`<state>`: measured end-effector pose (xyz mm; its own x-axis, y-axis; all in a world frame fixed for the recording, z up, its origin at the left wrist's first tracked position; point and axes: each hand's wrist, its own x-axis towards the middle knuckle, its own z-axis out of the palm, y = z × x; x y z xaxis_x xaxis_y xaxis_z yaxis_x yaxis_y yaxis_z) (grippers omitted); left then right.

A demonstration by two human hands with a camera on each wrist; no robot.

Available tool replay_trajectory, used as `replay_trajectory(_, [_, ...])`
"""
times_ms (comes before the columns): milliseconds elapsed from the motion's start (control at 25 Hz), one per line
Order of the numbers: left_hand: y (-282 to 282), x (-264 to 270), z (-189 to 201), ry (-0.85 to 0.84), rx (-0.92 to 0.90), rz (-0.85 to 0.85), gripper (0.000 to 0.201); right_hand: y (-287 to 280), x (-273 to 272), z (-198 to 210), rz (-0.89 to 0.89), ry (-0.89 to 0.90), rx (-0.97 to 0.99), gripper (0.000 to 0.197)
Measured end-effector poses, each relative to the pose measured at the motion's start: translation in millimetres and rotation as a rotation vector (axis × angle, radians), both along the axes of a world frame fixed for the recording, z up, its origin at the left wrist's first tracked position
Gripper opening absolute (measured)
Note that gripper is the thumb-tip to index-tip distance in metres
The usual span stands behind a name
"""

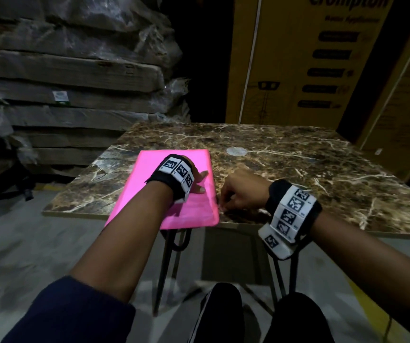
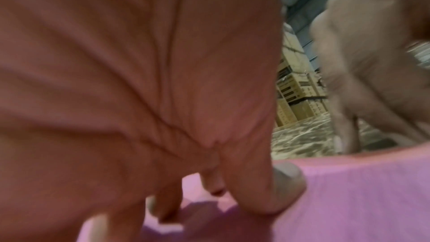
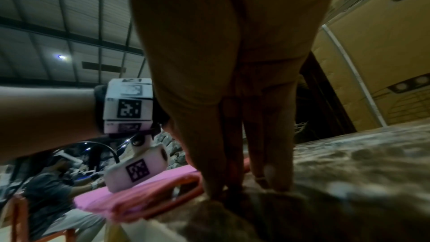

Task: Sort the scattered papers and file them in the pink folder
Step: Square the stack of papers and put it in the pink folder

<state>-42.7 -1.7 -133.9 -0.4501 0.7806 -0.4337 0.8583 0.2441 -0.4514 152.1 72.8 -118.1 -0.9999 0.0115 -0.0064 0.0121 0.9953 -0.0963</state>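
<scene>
The pink folder (image 1: pixel 194 214) lies closed on the near left part of the marble table (image 1: pixel 297 164), its near end overhanging the front edge. My left hand (image 1: pixel 197 180) rests flat on the cover, its fingers (image 2: pixel 256 200) pressing down on the pink surface (image 2: pixel 360 200). My right hand (image 1: pixel 226 201) stands just right of the folder's right edge, fingers pointing down. Its fingertips (image 3: pixel 274 178) touch the tabletop beside the folder's edge (image 3: pixel 139 196), holding nothing that I can see. No loose paper shows in any view.
Tall cardboard boxes (image 1: pixel 297 58) stand behind the table, and wrapped stacked boards (image 1: pixel 63 82) rise at the left. My knees (image 1: pixel 223 313) are under the front edge. A seated person (image 3: pixel 46 190) shows far off to the left.
</scene>
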Motion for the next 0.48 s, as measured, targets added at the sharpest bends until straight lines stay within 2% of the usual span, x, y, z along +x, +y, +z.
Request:
replay_trajectory(80, [-15.4, 18.4, 15.6, 0.010, 0.111, 0.017, 0.061, -0.6, 3.4, -2.2, -0.037, 0.041, -0.030, 0.014])
replay_trajectory(160, [-27.5, 45.3, 22.3, -0.105, 0.220, 0.125, 0.051, -1.8, 7.9, -2.5, -0.064, 0.071, -0.052, 0.013])
replay_trajectory(200, [-32.0, 57.2, 23.7, -0.122, 0.224, 0.123, 0.049, -2.0, 10.4, -3.2, -0.076, 0.087, -0.060, 0.013])
replay_trajectory(360, [-49.5, 86.6, 16.6, -0.224, 0.196, 0.146, 0.062, -7.2, 19.4, -5.5, -0.096, 0.117, -0.058, 0.013])
replay_trajectory(480, [-59.5, 91.4, 13.6, -0.264, 0.213, 0.158, 0.065, -17.7, 27.6, -5.8, -0.099, 0.107, -0.045, 0.013])
